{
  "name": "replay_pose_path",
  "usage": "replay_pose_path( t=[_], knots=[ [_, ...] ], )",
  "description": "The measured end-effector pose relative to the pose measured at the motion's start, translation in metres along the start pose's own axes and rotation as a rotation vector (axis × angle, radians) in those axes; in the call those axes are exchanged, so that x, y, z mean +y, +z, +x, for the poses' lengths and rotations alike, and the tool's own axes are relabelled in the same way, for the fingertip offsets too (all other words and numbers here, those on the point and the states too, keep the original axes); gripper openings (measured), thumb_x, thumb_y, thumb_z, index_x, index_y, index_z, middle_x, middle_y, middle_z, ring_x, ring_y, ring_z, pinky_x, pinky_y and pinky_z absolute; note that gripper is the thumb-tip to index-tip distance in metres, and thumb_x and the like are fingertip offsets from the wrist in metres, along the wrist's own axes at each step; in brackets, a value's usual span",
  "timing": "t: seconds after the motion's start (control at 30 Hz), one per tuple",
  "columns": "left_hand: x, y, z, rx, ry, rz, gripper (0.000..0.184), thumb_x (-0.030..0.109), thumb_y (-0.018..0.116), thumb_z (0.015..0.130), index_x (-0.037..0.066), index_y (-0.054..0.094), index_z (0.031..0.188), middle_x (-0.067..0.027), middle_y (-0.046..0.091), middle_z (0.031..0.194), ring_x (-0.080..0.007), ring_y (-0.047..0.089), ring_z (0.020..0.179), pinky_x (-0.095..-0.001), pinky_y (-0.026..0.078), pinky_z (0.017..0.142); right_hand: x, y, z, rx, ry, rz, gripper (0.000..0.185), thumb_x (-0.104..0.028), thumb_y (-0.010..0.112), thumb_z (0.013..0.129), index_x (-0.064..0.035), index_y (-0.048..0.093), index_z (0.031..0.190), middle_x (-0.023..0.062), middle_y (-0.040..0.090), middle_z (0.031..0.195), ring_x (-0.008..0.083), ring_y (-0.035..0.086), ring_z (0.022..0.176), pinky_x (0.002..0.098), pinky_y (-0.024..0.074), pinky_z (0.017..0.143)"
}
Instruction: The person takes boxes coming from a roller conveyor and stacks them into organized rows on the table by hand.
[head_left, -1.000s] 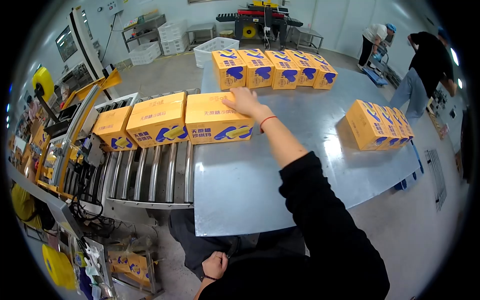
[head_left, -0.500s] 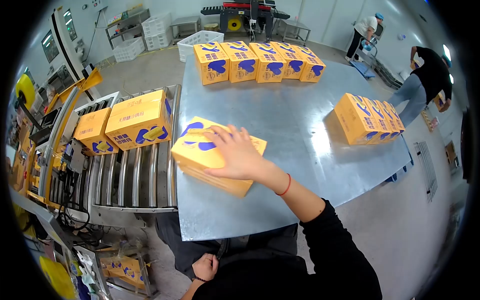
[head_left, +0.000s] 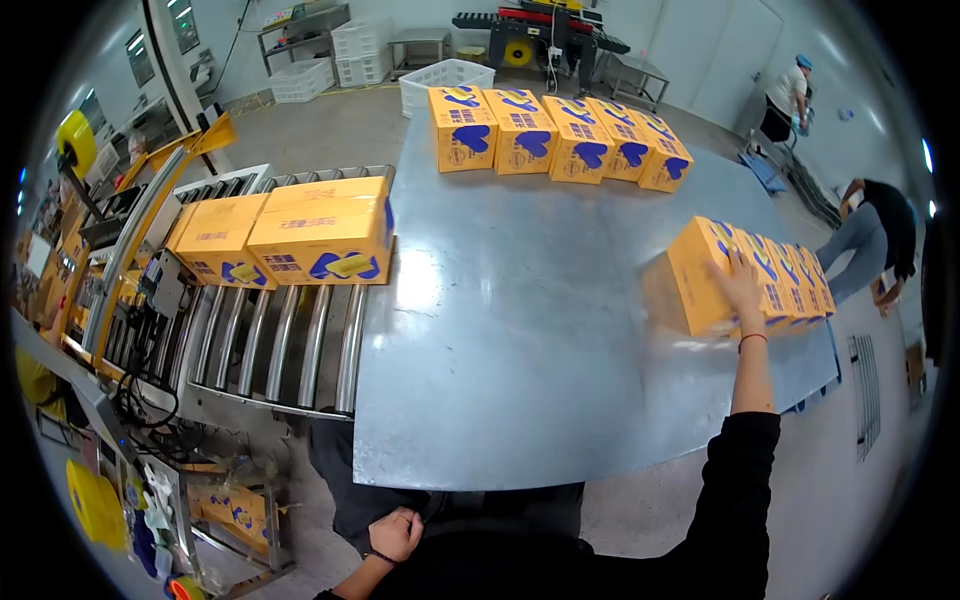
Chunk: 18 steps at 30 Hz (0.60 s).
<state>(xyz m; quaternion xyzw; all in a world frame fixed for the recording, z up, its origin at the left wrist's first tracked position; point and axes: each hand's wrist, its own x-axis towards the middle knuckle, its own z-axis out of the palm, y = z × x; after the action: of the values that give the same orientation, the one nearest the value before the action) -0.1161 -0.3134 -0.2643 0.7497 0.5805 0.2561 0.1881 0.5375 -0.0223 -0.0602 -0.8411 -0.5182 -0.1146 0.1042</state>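
Note:
Stretched out to the right, my right hand (head_left: 737,287) lies with its fingers extended against the nearest yellow carton (head_left: 692,280). This carton stands at the left end of a row of yellow cartons (head_left: 788,275) with blue print, along the right side of the metal table. My left hand (head_left: 396,535) rests closed in my lap, below the table's front edge, with nothing visible in it. On the roller conveyor to the left sits a larger yellow carton (head_left: 322,232) at the table's edge, with another yellow carton (head_left: 225,240) behind it.
Several yellow cartons (head_left: 525,138) stand in a row at the back of the metal table (head_left: 500,380). The roller conveyor (head_left: 300,340) adjoins its left edge. White crates (head_left: 447,75) stand behind. Two people (head_left: 885,235) are at the far right.
My right hand has moved from the table's left side to the right row, where another carton now stands at the near end. The conveyor cartons have shifted toward the table; my left hand stays put.

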Motion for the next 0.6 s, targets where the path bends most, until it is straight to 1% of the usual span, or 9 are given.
replay_pose_path(
  t=[0.03, 0.13, 0.2, 0.3, 0.33, 0.47, 0.53, 0.57, 0.6],
  knots=[
    [-0.003, 0.001, 0.001, 0.01, -0.008, -0.008, 0.015, 0.017, 0.068, 0.09, 0.008, 0.065, 0.077, -0.0091, 0.067, 0.079, -0.0308, 0.067, 0.066, -0.0397, 0.054, 0.059, -0.003, -0.014, -0.003, -0.043, 0.12, -0.032, 0.073, -0.057, 0.062, 0.091, -0.0094, 0.053, 0.145, 0.0187, 0.049, 0.148, 0.0396, 0.039, 0.14, 0.0512, 0.0355, 0.114],
    [-0.003, 0.002, 0.0, -0.053, -0.016, -0.025, 0.015, 0.018, 0.067, 0.089, 0.008, 0.066, 0.078, -0.0091, 0.068, 0.08, -0.0301, 0.067, 0.067, -0.0392, 0.054, 0.059, -0.007, 0.006, 0.019, -0.078, 0.094, -0.249, 0.072, -0.053, 0.062, 0.092, -0.0086, 0.049, 0.147, 0.0222, 0.047, 0.15, 0.0431, 0.038, 0.141, 0.0514, 0.0353, 0.114],
    [-0.001, 0.0, 0.001, -0.022, -0.016, -0.002, 0.015, 0.018, 0.067, 0.089, 0.008, 0.067, 0.079, -0.0089, 0.068, 0.08, -0.0299, 0.068, 0.066, -0.0387, 0.054, 0.06, -0.033, 0.043, 0.038, -0.024, -0.108, -0.111, 0.064, -0.045, 0.061, 0.095, -0.0063, 0.05, 0.145, 0.0253, 0.048, 0.147, 0.0438, 0.042, 0.137, 0.0527, 0.037, 0.113],
    [-0.001, 0.0, 0.0, 0.005, -0.008, -0.016, 0.013, 0.017, 0.069, 0.088, 0.008, 0.067, 0.078, -0.0088, 0.068, 0.078, -0.0303, 0.067, 0.065, -0.039, 0.054, 0.059, -0.157, 0.04, 0.015, 0.27, -0.552, 0.251, 0.051, -0.022, 0.066, 0.093, -0.0037, 0.053, 0.139, 0.0267, 0.052, 0.14, 0.0447, 0.049, 0.132, 0.0505, 0.0405, 0.111],
    [0.001, -0.001, 0.0, 0.003, -0.006, -0.02, 0.013, 0.015, 0.07, 0.087, 0.007, 0.067, 0.078, -0.0096, 0.068, 0.077, -0.0309, 0.067, 0.064, -0.0396, 0.054, 0.058, -0.202, 0.029, 0.009, 0.195, -0.619, 0.383, 0.053, -0.017, 0.069, 0.092, -0.0034, 0.052, 0.14, 0.0265, 0.051, 0.143, 0.0436, 0.047, 0.134, 0.0482, 0.0409, 0.112],
    [-0.003, 0.001, -0.005, 0.061, -0.011, -0.039, 0.014, 0.017, 0.071, 0.088, 0.008, 0.067, 0.077, -0.008, 0.068, 0.076, -0.0303, 0.067, 0.063, -0.0399, 0.054, 0.058, -0.352, 0.002, -0.019, 0.084, -0.931, 0.659, 0.052, -0.023, 0.064, 0.096, -0.0039, 0.051, 0.142, 0.0237, 0.05, 0.143, 0.0397, 0.048, 0.134, 0.0489, 0.0401, 0.111],
    [-0.003, 0.002, -0.009, 0.088, -0.008, -0.022, 0.014, 0.017, 0.071, 0.088, 0.009, 0.067, 0.077, -0.0076, 0.068, 0.076, -0.03, 0.067, 0.062, -0.0397, 0.054, 0.057, -0.406, 0.003, -0.031, 0.056, -0.977, 0.634, 0.055, -0.033, 0.062, 0.097, -0.0038, 0.05, 0.143, 0.0222, 0.05, 0.143, 0.0375, 0.048, 0.135, 0.0512, 0.0367, 0.113],
    [-0.003, 0.002, -0.01, 0.084, -0.015, -0.014, 0.014, 0.018, 0.072, 0.088, 0.009, 0.067, 0.078, -0.0076, 0.067, 0.076, -0.0302, 0.066, 0.062, -0.0396, 0.053, 0.056, -0.424, 0.008, -0.035, 0.061, -0.982, 0.639, 0.055, -0.033, 0.062, 0.097, -0.0038, 0.05, 0.143, 0.0222, 0.05, 0.143, 0.0375, 0.048, 0.135, 0.0512, 0.0367, 0.113],
    [-0.001, -0.001, -0.011, 0.088, -0.016, -0.011, 0.014, 0.018, 0.072, 0.088, 0.009, 0.067, 0.078, -0.0076, 0.067, 0.076, -0.0302, 0.066, 0.062, -0.0396, 0.053, 0.056, -0.44, 0.013, -0.039, 0.016, -0.927, 0.574, 0.059, -0.04, 0.064, 0.095, -0.0028, 0.052, 0.14, 0.0209, 0.051, 0.143, 0.0358, 0.048, 0.135, 0.0524, 0.0364, 0.112]
  ],
)
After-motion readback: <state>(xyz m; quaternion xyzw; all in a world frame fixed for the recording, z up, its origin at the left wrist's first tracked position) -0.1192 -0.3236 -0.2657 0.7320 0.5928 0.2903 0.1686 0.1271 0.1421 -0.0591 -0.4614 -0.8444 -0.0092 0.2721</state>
